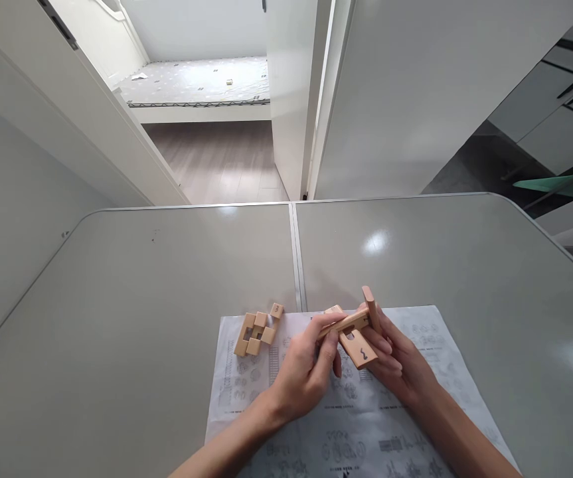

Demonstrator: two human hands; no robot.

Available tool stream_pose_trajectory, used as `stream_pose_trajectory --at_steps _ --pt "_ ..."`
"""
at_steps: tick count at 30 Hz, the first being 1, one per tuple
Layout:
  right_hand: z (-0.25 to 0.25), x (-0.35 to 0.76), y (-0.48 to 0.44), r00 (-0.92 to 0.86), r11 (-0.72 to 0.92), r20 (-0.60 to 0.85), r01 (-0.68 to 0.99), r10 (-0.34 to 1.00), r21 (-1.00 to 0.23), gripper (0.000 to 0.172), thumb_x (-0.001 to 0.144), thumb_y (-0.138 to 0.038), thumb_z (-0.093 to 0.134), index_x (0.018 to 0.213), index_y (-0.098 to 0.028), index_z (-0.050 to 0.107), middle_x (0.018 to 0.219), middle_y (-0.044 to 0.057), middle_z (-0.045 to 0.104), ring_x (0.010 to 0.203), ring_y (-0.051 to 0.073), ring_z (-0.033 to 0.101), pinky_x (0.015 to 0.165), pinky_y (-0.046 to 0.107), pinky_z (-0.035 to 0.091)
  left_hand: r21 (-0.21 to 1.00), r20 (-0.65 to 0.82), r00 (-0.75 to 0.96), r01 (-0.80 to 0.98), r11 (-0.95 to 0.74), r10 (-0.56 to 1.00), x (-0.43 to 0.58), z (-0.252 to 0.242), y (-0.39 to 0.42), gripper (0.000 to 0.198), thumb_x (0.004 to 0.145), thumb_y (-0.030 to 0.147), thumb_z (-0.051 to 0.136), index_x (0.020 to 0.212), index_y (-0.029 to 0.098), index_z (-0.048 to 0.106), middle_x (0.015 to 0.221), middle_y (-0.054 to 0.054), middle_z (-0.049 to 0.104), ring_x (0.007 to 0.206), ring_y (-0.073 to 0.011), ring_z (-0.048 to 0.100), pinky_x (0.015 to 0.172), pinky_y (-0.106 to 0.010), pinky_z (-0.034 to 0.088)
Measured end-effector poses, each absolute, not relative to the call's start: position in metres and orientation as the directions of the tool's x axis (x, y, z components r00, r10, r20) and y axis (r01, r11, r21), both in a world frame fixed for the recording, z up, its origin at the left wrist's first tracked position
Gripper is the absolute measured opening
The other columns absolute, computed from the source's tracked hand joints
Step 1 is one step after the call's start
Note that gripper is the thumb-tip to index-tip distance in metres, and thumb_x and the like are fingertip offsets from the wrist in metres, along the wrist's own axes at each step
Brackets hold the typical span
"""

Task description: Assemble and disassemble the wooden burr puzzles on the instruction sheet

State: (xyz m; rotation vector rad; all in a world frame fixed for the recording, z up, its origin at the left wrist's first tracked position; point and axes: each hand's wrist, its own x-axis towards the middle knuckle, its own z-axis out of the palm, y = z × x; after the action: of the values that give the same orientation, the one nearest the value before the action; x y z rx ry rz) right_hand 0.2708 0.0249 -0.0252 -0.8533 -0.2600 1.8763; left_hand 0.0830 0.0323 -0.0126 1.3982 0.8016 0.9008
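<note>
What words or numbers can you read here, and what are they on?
"2", or a squiggle like it: on the wooden puzzle held in the left hand and right hand.
Dark mark on the loose wooden blocks: too small to read.
Print on the paper sheet: too small and blurred to read.

Bare forearms angled inward from the lower edge, left hand (306,368) curled, thumb and fingers pinched on the pieces (360,352), right hand (400,368) cupped under them, fingers extended leftward, hands held close together.
</note>
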Motion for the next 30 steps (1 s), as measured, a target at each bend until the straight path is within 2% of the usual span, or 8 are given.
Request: stream_pose_trajectory --at_steps 6,10,15,22,27,30 --pt "-0.024 0.271 0.025 -0.254 -0.471 -0.452 -0.743 0.855 -0.475 0.041 0.088 -0.054 0.087 0.082 -0.021 0.064 0.048 -0.014 0.037 0.034 0.000 0.009 0.029 0.010 0.022 0.998 0.046 0.459 -0.053 -0.024 0.887 0.083 -0.013 0.032 0.036 0.115 0.042 0.041 0.136 0.018 0.057 0.073 0.003 0.055 0.061 -0.0114 0.057 0.061 -0.024 0.049" --pt "-0.027 0.273 0.024 -0.279 -0.472 -0.432 -0.762 0.858 -0.445 0.040 0.090 -0.050 0.087 0.078 -0.020 0.063 0.048 -0.013 0.039 0.033 0.000 0.010 0.028 0.010 0.024 0.997 0.058 0.465 -0.063 -0.032 0.883 0.083 -0.012 0.033 0.035 0.115 0.041 0.041 0.136 0.019 0.057 0.074 0.003 0.055 0.061 -0.0110 0.055 0.061 -0.023 0.048" --pt "-0.033 0.276 0.023 -0.333 -0.489 -0.386 -0.753 0.860 -0.440 0.040 0.093 -0.047 0.085 0.074 -0.019 0.063 0.043 -0.014 0.035 0.031 0.000 0.010 0.028 0.010 0.024 0.997 0.073 0.481 -0.065 -0.047 0.874 0.083 -0.012 0.033 0.034 0.115 0.040 0.040 0.135 0.018 0.057 0.073 0.004 0.055 0.060 -0.0105 0.056 0.061 -0.023 0.048" --pt "-0.029 0.270 0.021 -0.280 -0.471 -0.399 -0.696 0.873 -0.542 0.048 0.096 -0.057 0.078 0.073 -0.019 0.059 0.044 -0.014 0.034 0.032 0.001 0.013 0.031 0.011 0.026 0.999 0.039 0.458 -0.021 -0.033 0.888 0.082 -0.014 0.033 0.033 0.116 0.037 0.040 0.135 0.018 0.059 0.076 0.003 0.058 0.062 -0.0107 0.057 0.064 -0.024 0.050" --pt "-0.027 0.266 0.017 -0.202 -0.427 -0.395 -0.638 0.896 -0.641 0.050 0.098 -0.063 0.072 0.076 -0.020 0.059 0.049 -0.012 0.037 0.034 0.002 0.021 0.036 0.014 0.031 0.999 0.043 0.454 -0.010 -0.043 0.890 0.082 -0.014 0.032 0.033 0.116 0.037 0.039 0.134 0.018 0.059 0.075 0.003 0.057 0.062 -0.0107 0.056 0.064 -0.024 0.049" --pt "-0.025 0.263 0.016 -0.136 -0.402 -0.405 -0.594 0.904 -0.697 0.046 0.098 -0.067 0.070 0.094 -0.021 0.069 0.052 -0.010 0.043 0.035 0.005 0.028 0.037 0.018 0.033 0.999 0.031 0.457 -0.009 -0.030 0.889 0.082 -0.014 0.032 0.034 0.116 0.038 0.039 0.133 0.018 0.059 0.074 0.003 0.057 0.062 -0.0112 0.056 0.065 -0.025 0.050"
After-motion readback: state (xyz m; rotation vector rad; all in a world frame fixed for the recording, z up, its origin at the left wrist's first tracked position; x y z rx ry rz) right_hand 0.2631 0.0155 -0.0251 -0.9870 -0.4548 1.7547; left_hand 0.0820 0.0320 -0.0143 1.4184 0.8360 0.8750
